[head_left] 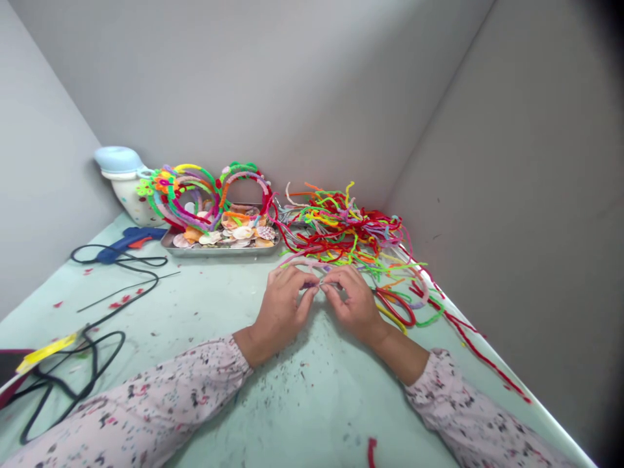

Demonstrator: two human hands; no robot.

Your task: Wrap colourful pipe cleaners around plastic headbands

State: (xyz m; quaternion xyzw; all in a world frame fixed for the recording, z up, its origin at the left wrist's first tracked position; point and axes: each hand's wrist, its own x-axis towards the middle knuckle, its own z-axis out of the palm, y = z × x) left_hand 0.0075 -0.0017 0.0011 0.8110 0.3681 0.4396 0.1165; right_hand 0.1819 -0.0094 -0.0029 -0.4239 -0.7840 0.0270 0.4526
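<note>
My left hand and my right hand meet fingertip to fingertip above the middle of the table, both pinched closed. Between them is a short bit of purple pipe cleaner, mostly covered by the fingers. Just behind the hands lies a pale pink fuzzy strip; whether it joins the purple piece I cannot tell. Red-handled scissors rest beside my right hand, their blades hidden. A heap of colourful pipe cleaners spreads behind my hands.
A metal tray holds seashells, with fuzzy headbands standing on it. At the left are a blue glue gun, its black cord, a blue-lidded cup and a yellow strip. Grey walls enclose the table.
</note>
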